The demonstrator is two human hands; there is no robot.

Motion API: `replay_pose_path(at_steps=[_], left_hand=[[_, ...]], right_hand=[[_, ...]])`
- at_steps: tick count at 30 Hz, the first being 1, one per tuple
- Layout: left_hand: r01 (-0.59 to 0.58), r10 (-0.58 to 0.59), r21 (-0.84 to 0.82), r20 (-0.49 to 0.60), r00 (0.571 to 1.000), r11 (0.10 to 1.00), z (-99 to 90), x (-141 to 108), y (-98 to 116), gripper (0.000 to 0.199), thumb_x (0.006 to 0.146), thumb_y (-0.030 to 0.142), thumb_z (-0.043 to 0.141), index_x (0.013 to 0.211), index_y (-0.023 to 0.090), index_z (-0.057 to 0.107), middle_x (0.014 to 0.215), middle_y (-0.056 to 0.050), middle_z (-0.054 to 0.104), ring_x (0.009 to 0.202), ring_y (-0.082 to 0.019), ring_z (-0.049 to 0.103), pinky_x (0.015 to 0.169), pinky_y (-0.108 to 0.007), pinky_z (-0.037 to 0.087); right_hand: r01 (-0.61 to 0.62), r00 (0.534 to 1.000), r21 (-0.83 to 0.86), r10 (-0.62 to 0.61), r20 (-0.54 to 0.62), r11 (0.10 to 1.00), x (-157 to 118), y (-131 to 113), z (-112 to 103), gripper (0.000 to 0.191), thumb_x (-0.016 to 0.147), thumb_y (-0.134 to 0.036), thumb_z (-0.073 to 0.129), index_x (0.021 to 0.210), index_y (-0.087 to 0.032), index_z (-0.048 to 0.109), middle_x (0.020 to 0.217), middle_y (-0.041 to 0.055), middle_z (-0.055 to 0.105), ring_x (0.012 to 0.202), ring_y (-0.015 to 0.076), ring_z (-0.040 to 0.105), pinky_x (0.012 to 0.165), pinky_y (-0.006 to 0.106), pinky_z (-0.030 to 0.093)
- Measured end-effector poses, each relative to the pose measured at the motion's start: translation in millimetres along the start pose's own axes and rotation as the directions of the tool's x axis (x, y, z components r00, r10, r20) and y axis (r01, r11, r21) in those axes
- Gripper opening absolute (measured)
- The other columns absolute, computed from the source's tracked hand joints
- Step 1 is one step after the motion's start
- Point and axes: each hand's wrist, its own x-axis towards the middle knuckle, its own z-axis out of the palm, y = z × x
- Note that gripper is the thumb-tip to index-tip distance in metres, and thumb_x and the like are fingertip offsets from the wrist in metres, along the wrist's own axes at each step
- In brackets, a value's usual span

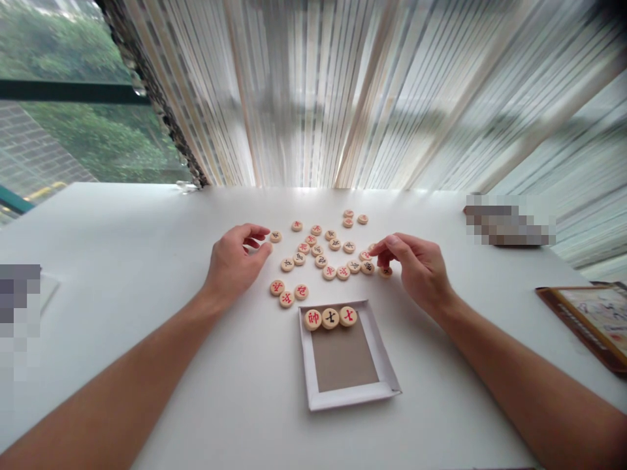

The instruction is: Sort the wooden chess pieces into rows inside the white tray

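Round wooden Chinese chess pieces (pixel 321 261) with red or black characters lie scattered on the white table. My left hand (pixel 238 261) is at the left of the spread, its thumb and fingers apart and holding nothing, beside a black-marked piece (pixel 275 236). On the right side, my right hand (pixel 418 267) has its fingers bent over the pieces; the fingertips reach a red-marked piece (pixel 366 255). Below that hand a black-marked piece (pixel 386 271) is partly covered. Nearer to me stands a shallow white box (pixel 355 399), with three pieces (pixel 330 318) in a row along its far edge.
The white table (pixel 147 261) runs back to a striped string curtain (pixel 294 98), with a window (pixel 88 130) at the left. A brown-framed item (pixel 588 320) lies at the right edge. Blurred-out objects are at the far right and far left.
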Motion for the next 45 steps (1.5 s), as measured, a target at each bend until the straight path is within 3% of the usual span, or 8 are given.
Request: replay_pose_path(at_steps=[5, 10, 16, 22, 32, 45], left_hand=[[-0.090, 0.091, 0.006, -0.009, 0.996, 0.996, 0.2, -4, 5, 0.023, 0.086, 0.026, 0.072, 0.106, 0.019, 0.081, 0.101, -0.007, 0.081, 0.082, -0.021, 0.073, 0.075, -0.032, 0.057], [-0.241, 0.241, -0.007, 0.033, 0.970, 0.971, 0.0, -13, 15, 0.020, 0.088, 0.022, 0.067, 0.103, 0.017, 0.080, 0.102, -0.007, 0.080, 0.083, -0.020, 0.072, 0.075, -0.031, 0.058], [-0.320, 0.323, -0.040, 0.118, 0.939, 0.946, 1.6, -19, 19, 0.016, 0.090, 0.021, 0.067, 0.098, 0.017, 0.080, 0.094, -0.006, 0.078, 0.081, -0.020, 0.071, 0.073, -0.032, 0.056], [-0.339, 0.339, -0.037, 0.204, 0.918, 0.940, 1.4, -21, 19, 0.016, 0.092, 0.024, 0.069, 0.102, 0.017, 0.080, 0.098, -0.007, 0.078, 0.082, -0.019, 0.071, 0.073, -0.030, 0.056], [-0.327, 0.333, -0.068, 0.271, 0.903, 0.943, 1.9, -20, 16, 0.012, 0.090, 0.024, 0.071, 0.097, 0.019, 0.080, 0.097, -0.005, 0.078, 0.087, -0.020, 0.073, 0.080, -0.031, 0.056], [-0.330, 0.333, -0.056, 0.267, 0.904, 0.942, 0.9, -19, 17, 0.014, 0.090, 0.024, 0.071, 0.099, 0.019, 0.080, 0.096, -0.005, 0.078, 0.085, -0.020, 0.072, 0.079, -0.032, 0.056]], right_hand=[[-0.019, 1.000, -0.033, 0.019, -0.016, 0.999, 0, -1, 0, 0.047, 0.103, -0.056, 0.060, 0.078, -0.020, 0.078, 0.071, 0.0056, 0.070, 0.062, 0.0187, 0.061, 0.059, 0.032, 0.048], [0.014, 0.999, -0.095, -0.018, -0.039, 0.995, 1, -3, 1, 0.036, 0.100, -0.045, 0.063, 0.079, -0.019, 0.077, 0.068, 0.0036, 0.070, 0.061, 0.0177, 0.062, 0.057, 0.030, 0.048], [-0.007, 0.995, -0.156, -0.008, -0.098, 0.988, 4, 5, 0, 0.026, 0.097, -0.038, 0.065, 0.092, -0.018, 0.081, 0.083, 0.0073, 0.080, 0.068, 0.0201, 0.070, 0.062, 0.032, 0.052], [-0.035, 0.996, -0.242, 0.014, -0.085, 0.970, 6, 11, 0, 0.029, 0.093, -0.039, 0.068, 0.102, -0.018, 0.085, 0.097, 0.0102, 0.084, 0.077, 0.0235, 0.074, 0.071, 0.036, 0.056], [-0.045, 0.998, -0.269, 0.029, -0.061, 0.962, 5, 13, 0, 0.029, 0.091, -0.040, 0.070, 0.100, -0.016, 0.085, 0.088, 0.0088, 0.082, 0.071, 0.0209, 0.068, 0.062, 0.032, 0.050], [-0.024, 0.999, -0.280, 0.014, -0.037, 0.960, 4, 12, 2, 0.028, 0.091, -0.039, 0.069, 0.098, -0.017, 0.084, 0.086, 0.0084, 0.082, 0.071, 0.0210, 0.068, 0.064, 0.033, 0.050]])
